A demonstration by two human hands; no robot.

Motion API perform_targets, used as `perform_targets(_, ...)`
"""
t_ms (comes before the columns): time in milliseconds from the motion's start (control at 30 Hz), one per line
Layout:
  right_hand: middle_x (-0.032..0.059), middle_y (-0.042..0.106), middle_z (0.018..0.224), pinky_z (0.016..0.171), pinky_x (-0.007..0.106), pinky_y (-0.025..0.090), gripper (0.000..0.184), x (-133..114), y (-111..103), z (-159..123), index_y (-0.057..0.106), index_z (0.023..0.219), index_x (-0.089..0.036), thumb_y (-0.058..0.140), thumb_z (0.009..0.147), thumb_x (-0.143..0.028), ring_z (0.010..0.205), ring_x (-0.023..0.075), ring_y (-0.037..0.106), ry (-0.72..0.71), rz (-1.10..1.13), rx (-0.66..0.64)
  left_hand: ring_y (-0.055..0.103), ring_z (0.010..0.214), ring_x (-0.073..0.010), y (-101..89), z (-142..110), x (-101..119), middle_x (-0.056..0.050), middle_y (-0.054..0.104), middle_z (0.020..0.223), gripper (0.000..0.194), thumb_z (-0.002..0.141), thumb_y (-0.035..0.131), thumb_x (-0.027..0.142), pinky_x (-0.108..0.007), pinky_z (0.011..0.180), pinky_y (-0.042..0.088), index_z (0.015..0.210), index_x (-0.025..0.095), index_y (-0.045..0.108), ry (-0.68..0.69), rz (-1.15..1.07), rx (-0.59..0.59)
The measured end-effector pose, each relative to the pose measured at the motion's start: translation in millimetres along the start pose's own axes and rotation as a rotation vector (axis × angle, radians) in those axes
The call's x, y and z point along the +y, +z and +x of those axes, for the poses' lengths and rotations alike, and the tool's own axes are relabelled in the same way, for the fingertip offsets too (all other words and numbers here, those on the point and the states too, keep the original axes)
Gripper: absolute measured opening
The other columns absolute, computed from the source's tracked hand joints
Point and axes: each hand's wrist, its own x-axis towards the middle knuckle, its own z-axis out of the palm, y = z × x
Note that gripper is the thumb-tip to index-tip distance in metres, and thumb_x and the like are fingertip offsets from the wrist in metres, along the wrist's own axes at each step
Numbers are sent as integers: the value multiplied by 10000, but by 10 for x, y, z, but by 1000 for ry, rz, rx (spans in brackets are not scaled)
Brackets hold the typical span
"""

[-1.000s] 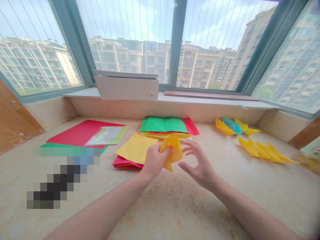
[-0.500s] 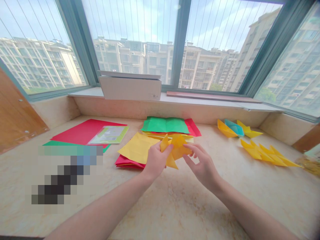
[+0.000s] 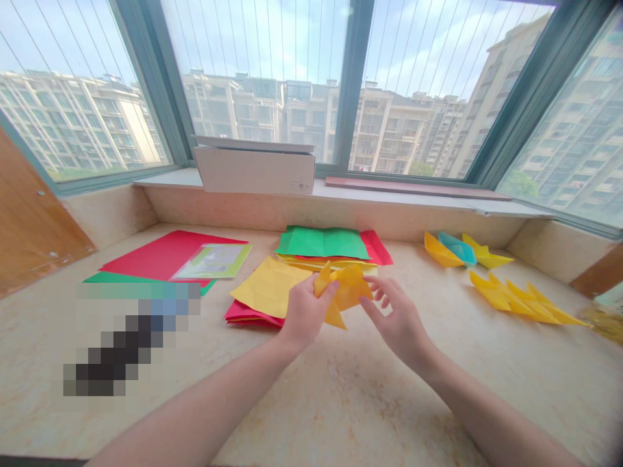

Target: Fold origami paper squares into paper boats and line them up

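My left hand [image 3: 305, 312] grips the folded yellow paper [image 3: 349, 290] upright — my right hand [image 3: 396, 322], open beside it, is free to shape it.

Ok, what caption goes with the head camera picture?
Left hand holds folded yellow paper, right hand beside it, over a marble ledge with coloured paper sheets and yellow origami boats.

We can read no words here. A small printed mark [image 3: 302, 186] sits at the lower right of the white cardboard box [image 3: 243, 172] on the window sill [image 3: 409, 193], too tiny for us, and the print on the green-edged packet [image 3: 213, 261] stays illegible too.
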Motion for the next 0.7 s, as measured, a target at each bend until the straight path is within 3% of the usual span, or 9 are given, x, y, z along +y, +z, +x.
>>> perform_targets(267, 54, 622, 965, 648, 325, 508, 160, -33, -12, 2, 608, 968, -226, 667, 851, -318, 795, 194, 583, -4, 47, -44, 587, 673, -154, 2, -10, 11, -4, 669, 736, 333, 853, 620, 480, -224, 587, 430, 852, 156, 696, -8, -3, -7)
perform_targets(400, 46, 651, 1006, 674, 323, 522, 187, -32, 18, -11, 603, 996, -239, 676, 843, -318, 861, 200, 616, -7, 164, -86, 609, 702, -169, 9, 6, 0, -26, 687, 781, 346, 833, 645, 490, -229, 603, 452, 872, 151, 697, -47, -106, -28)
perform_targets(500, 37, 689, 973, 658, 322, 517, 167, -24, 36, -21, 631, 1008, -239, 667, 857, -302, 780, 183, 625, 0, 176, -109, 625, 719, -173, 17, 4, 6, -39, 698, 809, 355, 816, 673, 490, -232, 623, 470, 885, 142, 695, -77, -199, -72)
perform_targets(700, 39, 708, 886, 638, 320, 496, 111, 14, -4, 14, 680, 951, -221, 601, 904, -285, 724, 182, 608, 0, 102, 17, 682, 851, -215, 63, -30, 62, -89, 736, 979, 382, 767, 751, 417, -279, 730, 528, 1024, 141, 693, -108, -407, -232)
